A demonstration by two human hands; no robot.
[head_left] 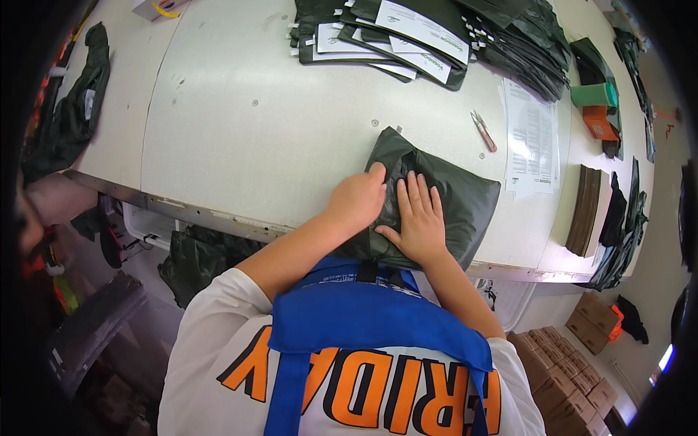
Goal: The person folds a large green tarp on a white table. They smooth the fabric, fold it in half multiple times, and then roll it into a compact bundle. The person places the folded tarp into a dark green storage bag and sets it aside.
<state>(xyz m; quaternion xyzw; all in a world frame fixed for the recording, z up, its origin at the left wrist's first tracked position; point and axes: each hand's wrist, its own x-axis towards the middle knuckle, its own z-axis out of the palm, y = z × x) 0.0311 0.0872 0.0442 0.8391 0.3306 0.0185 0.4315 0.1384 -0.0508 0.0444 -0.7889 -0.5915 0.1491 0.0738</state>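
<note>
In front of me, at the table's near edge, lies a folded bundle of dark green, slightly shiny fabric (465,200). My left hand (356,198) is closed at its left side, the fingers curled and pinching the fabric near a fold. My right hand (420,221) lies flat on the middle of the bundle, fingers stretched out and thumb apart. Beyond the bundle, to the right, small thread snips (483,131) with a reddish handle rest on the table (233,138). Printed paper sheets (531,138) lie to the right of the snips.
Dark folded pieces with white cards (422,33) are stacked at the far side, beside more dark fabric (520,47). A green cylinder (593,95) and an orange box (599,123) stand right. Another person's arm (62,198) shows at left. Cartons (567,370) are piled lower right.
</note>
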